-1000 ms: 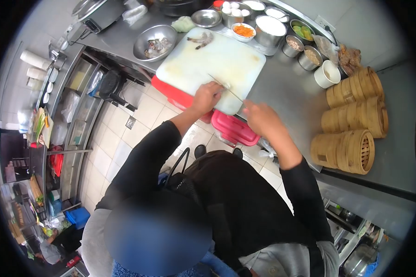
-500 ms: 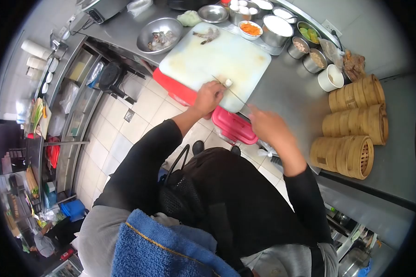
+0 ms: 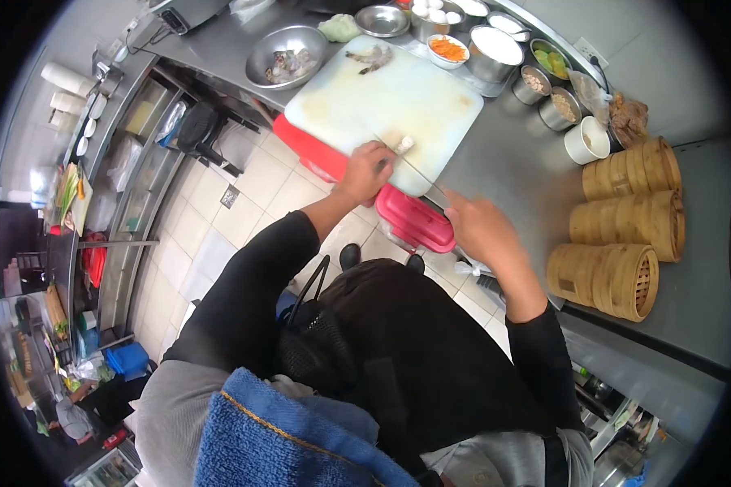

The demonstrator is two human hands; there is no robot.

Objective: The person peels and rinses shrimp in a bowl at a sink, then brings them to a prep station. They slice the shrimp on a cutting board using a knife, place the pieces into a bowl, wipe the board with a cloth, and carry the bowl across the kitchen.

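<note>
My right hand (image 3: 486, 229) is closed around the handle of a knife (image 3: 418, 172), whose thin blade lies across the near edge of a white cutting board (image 3: 382, 97). On the board, my left hand (image 3: 369, 170) has its fingers curled together beside the blade; whatever they hold is hidden. Small whitish cut pieces (image 3: 404, 144) sit against the far side of the blade. Farther back on the board lies a raw shrimp (image 3: 369, 58).
A steel bowl of shrimp (image 3: 252, 61) stands left of the board. Shredded carrot (image 3: 448, 50) and several ingredient tins line the back. Stacked bamboo steamers (image 3: 597, 278) stand at the right. Below the board's near edge is a red-lidded container (image 3: 414, 221).
The view has shifted slightly. The whitish pieces look more spread along the blade. My right hand has moved slightly right with the knife, while my left hand stays about where it was.
</note>
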